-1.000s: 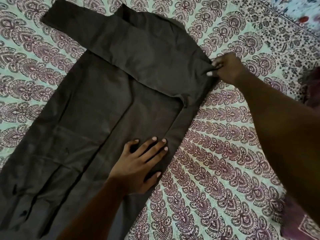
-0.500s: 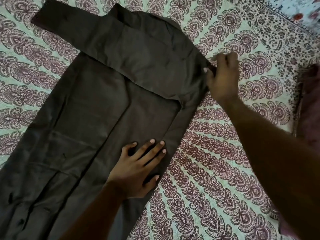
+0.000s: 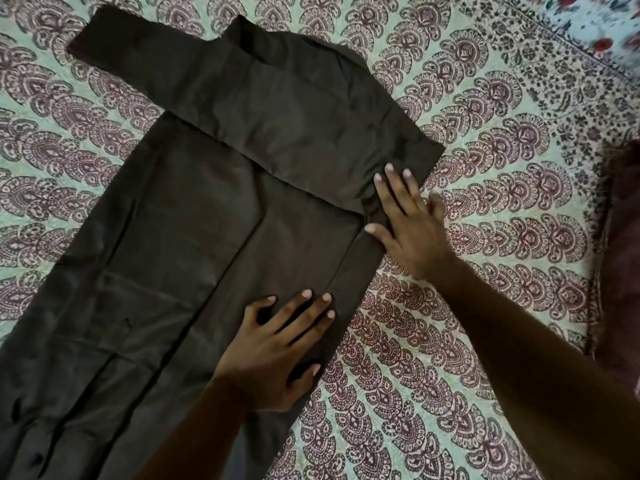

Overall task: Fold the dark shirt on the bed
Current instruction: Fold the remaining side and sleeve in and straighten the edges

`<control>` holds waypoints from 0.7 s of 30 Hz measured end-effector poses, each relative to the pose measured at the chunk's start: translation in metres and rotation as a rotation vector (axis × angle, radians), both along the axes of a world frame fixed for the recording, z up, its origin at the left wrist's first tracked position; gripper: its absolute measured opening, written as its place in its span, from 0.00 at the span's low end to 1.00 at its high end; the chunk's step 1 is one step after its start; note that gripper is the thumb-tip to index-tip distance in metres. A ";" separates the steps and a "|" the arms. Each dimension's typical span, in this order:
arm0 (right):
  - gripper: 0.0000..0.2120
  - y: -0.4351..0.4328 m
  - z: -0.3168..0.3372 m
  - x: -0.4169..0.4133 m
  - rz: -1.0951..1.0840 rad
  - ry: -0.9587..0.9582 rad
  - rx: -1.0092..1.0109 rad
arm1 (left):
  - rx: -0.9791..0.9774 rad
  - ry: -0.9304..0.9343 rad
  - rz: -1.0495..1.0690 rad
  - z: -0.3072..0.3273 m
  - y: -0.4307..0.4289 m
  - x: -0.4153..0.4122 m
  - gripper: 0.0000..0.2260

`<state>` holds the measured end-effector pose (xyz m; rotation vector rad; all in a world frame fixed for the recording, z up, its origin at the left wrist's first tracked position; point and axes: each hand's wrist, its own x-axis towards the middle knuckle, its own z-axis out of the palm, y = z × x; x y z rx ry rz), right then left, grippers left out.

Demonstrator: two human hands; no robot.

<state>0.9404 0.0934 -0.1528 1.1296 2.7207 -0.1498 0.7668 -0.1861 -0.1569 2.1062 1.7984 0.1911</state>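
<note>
1. Since half a second ago, the right hand [image 3: 405,223] has let go of its pinch on the shirt's shoulder edge. It now lies flat a little nearer the camera, with its fingers straight and spread.
2. Nearest the camera, the left hand [image 3: 273,344] presses palm-down on the dark shirt [image 3: 166,271] with straight, fanned fingers and grasps nothing. It stays in the same spot as before, on the strip folded in along the shirt's side, with the thumb close to the outer edge.
3. Just beyond it, the released right hand rests three fingertips on the end of the folded sleeve [image 3: 242,91] and its thumb on the narrow side strip. Its little finger and outer palm lie on the bedspread [image 3: 485,323].
4. On the bed, the shirt lies flat and runs from the lower left of the view up to the top centre. A long straight crease runs down its body.
5. Farther up, the sleeve crosses the chest, and its cuff end reaches off the body onto the bedspread at upper left.
6. At the far end of the shirt sits the collar [image 3: 249,36].
7. At the right edge of the view lies a dark maroon cloth [image 3: 623,244]. In the far right corner is a blurred floral fabric [image 3: 595,26].
</note>
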 end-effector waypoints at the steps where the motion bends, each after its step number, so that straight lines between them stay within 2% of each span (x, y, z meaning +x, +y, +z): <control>1: 0.39 0.015 0.000 -0.005 -0.011 -0.014 0.001 | 0.004 -0.003 -0.001 0.000 0.000 0.000 0.35; 4: 0.37 0.055 0.002 -0.017 -0.054 -0.008 -0.030 | 0.013 0.000 0.000 -0.002 0.000 -0.001 0.35; 8: 0.37 0.077 0.004 -0.029 -0.216 0.009 -0.056 | 0.012 0.000 0.001 -0.002 0.002 -0.001 0.35; 12: 0.35 0.026 0.013 -0.031 -0.200 0.145 0.083 | 0.002 -0.013 0.005 -0.001 0.001 -0.001 0.35; 14: 0.35 -0.015 0.010 -0.022 -0.179 0.173 0.041 | -0.001 -0.016 0.009 -0.001 0.001 -0.001 0.35; 17: 0.36 -0.034 0.000 -0.005 -0.151 0.082 -0.053 | 0.018 -0.013 0.005 -0.002 0.001 -0.002 0.35; 19: 0.35 -0.007 -0.005 -0.001 -0.125 0.032 0.007 | 0.028 -0.010 0.005 -0.003 0.001 -0.002 0.35; 21: 0.33 0.034 -0.005 -0.007 -0.207 0.014 -0.009 | 0.039 -0.005 0.003 -0.005 -0.001 -0.001 0.35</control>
